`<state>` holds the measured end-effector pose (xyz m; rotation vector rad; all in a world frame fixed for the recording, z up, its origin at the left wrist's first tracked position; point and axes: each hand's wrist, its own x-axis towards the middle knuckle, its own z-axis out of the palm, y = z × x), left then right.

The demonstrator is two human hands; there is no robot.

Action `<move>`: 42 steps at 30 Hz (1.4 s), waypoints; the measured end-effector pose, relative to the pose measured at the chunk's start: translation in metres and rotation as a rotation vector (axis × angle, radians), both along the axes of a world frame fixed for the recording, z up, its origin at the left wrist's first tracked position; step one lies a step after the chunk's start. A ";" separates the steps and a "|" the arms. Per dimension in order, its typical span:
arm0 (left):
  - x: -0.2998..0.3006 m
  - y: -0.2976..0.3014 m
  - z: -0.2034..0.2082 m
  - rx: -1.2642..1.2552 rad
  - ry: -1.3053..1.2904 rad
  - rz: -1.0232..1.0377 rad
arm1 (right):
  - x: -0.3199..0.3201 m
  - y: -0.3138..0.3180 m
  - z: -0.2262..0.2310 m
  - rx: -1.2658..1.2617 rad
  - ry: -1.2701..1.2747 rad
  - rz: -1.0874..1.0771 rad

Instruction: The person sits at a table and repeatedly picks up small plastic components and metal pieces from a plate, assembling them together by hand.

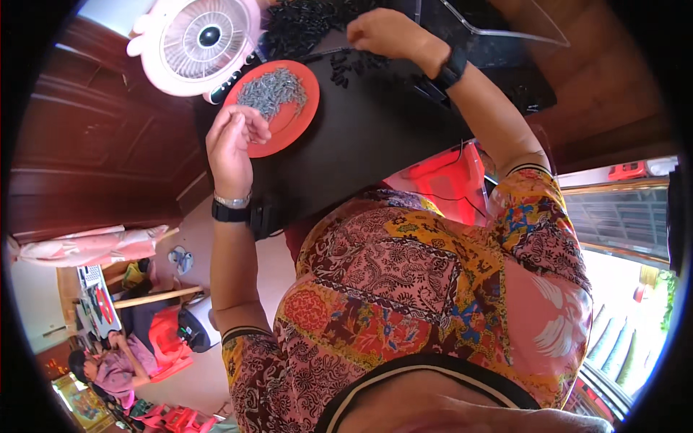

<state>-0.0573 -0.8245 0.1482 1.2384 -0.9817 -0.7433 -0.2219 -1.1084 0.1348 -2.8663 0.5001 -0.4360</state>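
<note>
Patterned shirt (419,303) filled foreground. Left hand (232,141), fingers curled together, hovered at orange plate (278,107) rim; right hand (386,32), fingers pinched on black pieces (339,65) beyond plate. Best picked singly.

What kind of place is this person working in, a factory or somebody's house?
Probably a home used for small piecework rather than a factory. There is dark wood panelling, a pink desk fan on the black worktop, and a red plate heaped with small grey metal parts.
</note>
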 end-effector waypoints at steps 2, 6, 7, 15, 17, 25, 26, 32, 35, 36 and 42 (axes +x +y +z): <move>0.007 -0.002 -0.004 -0.084 0.036 0.035 | -0.001 -0.005 -0.010 -0.005 0.061 0.022; 0.014 0.000 -0.016 -0.141 0.037 0.080 | -0.003 0.002 -0.011 -0.013 0.135 0.066; 0.013 0.001 -0.018 -0.146 0.047 0.083 | -0.004 0.003 -0.014 0.029 0.146 0.047; -0.002 -0.001 0.012 -0.046 0.163 0.058 | -0.008 -0.006 -0.014 -0.047 0.126 0.089; -0.004 -0.004 0.030 -0.105 0.160 0.025 | -0.019 -0.007 -0.008 -0.026 0.058 0.093; 0.026 -0.002 -0.007 -0.326 0.264 0.077 | -0.043 0.007 -0.003 -0.022 0.075 0.045; 0.025 -0.003 -0.012 -0.311 0.236 0.095 | -0.045 0.009 -0.005 -0.089 0.054 0.055; 0.021 -0.012 -0.018 -0.270 0.171 0.149 | -0.043 0.012 -0.016 -0.254 0.028 0.052; 0.024 -0.012 -0.019 -0.264 0.200 0.141 | -0.044 0.011 -0.016 -0.271 0.021 0.044; 0.024 -0.013 -0.018 -0.263 0.215 0.141 | -0.044 0.010 -0.017 -0.272 0.005 0.057; 0.026 -0.012 -0.019 -0.245 0.246 0.153 | -0.040 0.008 -0.016 -0.259 0.021 0.085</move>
